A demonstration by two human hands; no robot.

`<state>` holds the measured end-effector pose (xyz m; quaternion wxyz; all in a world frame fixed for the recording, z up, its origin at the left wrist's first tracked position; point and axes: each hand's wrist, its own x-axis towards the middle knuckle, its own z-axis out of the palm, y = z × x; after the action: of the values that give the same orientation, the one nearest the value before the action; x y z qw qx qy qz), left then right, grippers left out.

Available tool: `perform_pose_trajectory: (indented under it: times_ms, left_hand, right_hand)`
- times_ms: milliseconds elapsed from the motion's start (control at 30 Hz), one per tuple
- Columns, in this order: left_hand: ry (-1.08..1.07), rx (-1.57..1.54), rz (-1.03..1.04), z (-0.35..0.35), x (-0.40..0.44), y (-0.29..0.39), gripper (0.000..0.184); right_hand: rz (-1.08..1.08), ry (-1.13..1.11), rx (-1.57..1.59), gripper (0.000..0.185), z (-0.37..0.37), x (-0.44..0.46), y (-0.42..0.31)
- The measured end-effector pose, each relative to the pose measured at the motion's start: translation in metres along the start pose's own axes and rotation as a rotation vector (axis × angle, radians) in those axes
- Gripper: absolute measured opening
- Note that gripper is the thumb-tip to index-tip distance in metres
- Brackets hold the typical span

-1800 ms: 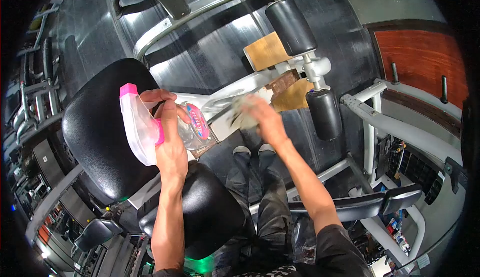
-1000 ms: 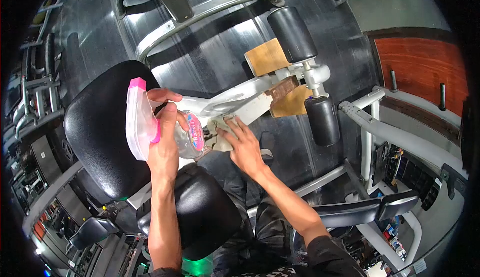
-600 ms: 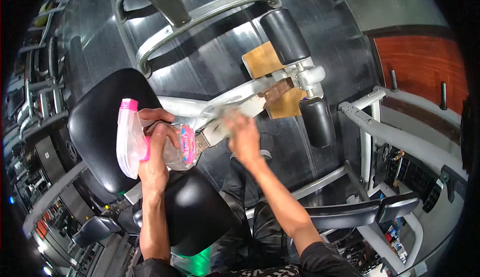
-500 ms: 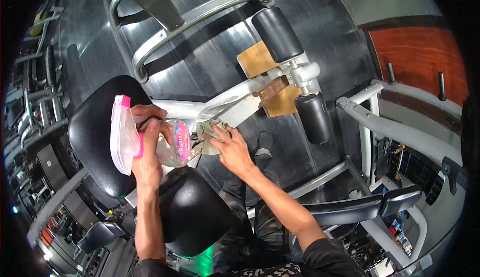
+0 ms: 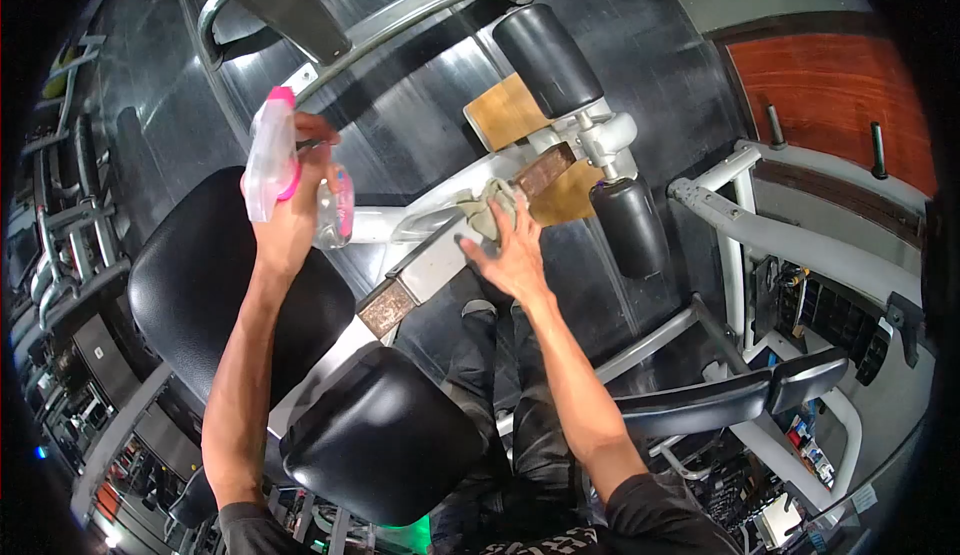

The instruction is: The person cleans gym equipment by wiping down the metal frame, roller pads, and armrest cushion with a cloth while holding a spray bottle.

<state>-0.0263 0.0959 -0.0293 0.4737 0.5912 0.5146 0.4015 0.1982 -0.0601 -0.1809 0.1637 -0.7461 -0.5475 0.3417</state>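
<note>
My left hand (image 5: pixel 293 200) is wrapped round a spray bottle (image 5: pixel 270 160) with a whitish, pink-trimmed sprayer head and a clear body. It is raised above a black padded seat (image 5: pixel 220 295). My right hand (image 5: pixel 512 255) presses a grey-green cloth (image 5: pixel 482 207) onto the white metal beam (image 5: pixel 440 260) of a gym machine, its thumb spread away from the fingers. Brown rusty-looking patches show on the beam, one nearer the seats and one beyond the cloth. The fingertips of my right hand partly cover the cloth.
Black foam rollers (image 5: pixel 548 60) and a tan foot plate (image 5: pixel 505 113) are at the beam's far end. A second black pad (image 5: pixel 385 435) lies close to my legs. To the right stands another machine with a grey frame (image 5: pixel 800 235). A curved metal tube (image 5: pixel 430 10) crosses the dark floor.
My right hand has slid the cloth along the beam, up and to the right, uncovering the rusty patch nearer the seats. My left hand has lifted the spray bottle upward, away from the beam.
</note>
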Motion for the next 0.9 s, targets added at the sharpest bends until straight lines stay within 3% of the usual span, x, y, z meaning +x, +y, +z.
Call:
perform_pose_trajectory:
  times_ms: [167, 267, 367, 533, 600, 700, 767, 800, 833, 900]
  left_hand:
    - [-0.028, -0.056, -0.014, 0.011, 0.003, 0.001, 0.019]
    - [-0.018, -0.053, -0.076, 0.014, 0.004, -0.003, 0.019]
    - [-0.002, -0.051, -0.077, 0.013, 0.004, -0.006, 0.018]
    - [0.037, -0.026, -0.051, 0.012, 0.007, -0.009, 0.017]
    - [0.03, -0.02, -0.065, 0.012, 0.007, -0.007, 0.017]
    - [0.017, -0.008, -0.089, 0.014, 0.005, -0.007, 0.017]
    - [0.004, 0.008, -0.089, 0.014, 0.006, -0.009, 0.017]
    - [0.001, -0.008, -0.08, 0.013, 0.006, -0.01, 0.017]
    - [-0.001, -0.023, -0.07, 0.013, 0.005, -0.011, 0.017]
    - [-0.003, -0.037, -0.052, 0.013, 0.006, -0.013, 0.017]
  right_hand:
    - [-0.003, 0.092, -0.056, 0.04, 0.008, 0.023, 0.024]
    - [-0.012, 0.044, -0.078, 0.036, 0.004, 0.007, -0.015]
    - [-0.389, -0.006, -0.076, 0.04, 0.011, -0.037, -0.059]
    - [-0.568, -0.111, -0.209, 0.045, -0.005, -0.025, -0.029]
    - [-0.304, -0.062, -0.145, 0.038, -0.01, 0.006, -0.007]
    - [-0.107, 0.196, -0.008, 0.036, 0.005, 0.043, 0.036]
    - [-0.163, 0.128, -0.058, 0.036, -0.001, 0.026, 0.001]
    - [-0.328, 0.084, 0.013, 0.035, -0.001, 0.015, -0.018]
    - [-0.34, -0.018, 0.024, 0.042, 0.011, -0.006, -0.028]
    - [-0.601, -0.122, 0.054, 0.063, 0.006, -0.035, -0.053]
